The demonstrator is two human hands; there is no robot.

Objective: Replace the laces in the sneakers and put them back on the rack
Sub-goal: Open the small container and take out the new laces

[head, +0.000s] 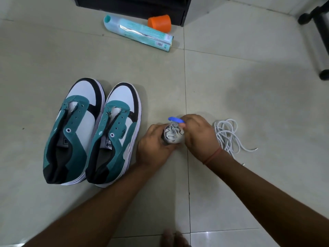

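Two teal/white/black sneakers sit side by side on the tiled floor (231, 77), toes pointing away from the person, touching along their inner sides: left sneaker (73, 129), right sneaker (114, 136). Both have empty eyelets, no laces threaded, tongues tucked w/ white stuffing showing near the toe end.

Just right of the shoes, both hands meet over a small packet of laces (173, 134), a grey-white bundle in what looks like clear wrap. Left hand (153, 145) is wrapped around the packet from the left & below, fingers closed on it. Right hand (199, 134) is pinched closed at the packet's top, thumb & fingers on a small blue tab (175, 119); can't tell if tab is a clip or part of the wrap. Red thread band on the right wrist.

Loose white laces (227, 134) lie in a tangled coil on the floor just right of the right hand, ends trailing right.

Farther back: teal spray can (138, 32) lying on its side, orange cap (159, 22) touching it, beside a black rack base (131, 4). Black chair base (318, 32) at far right.
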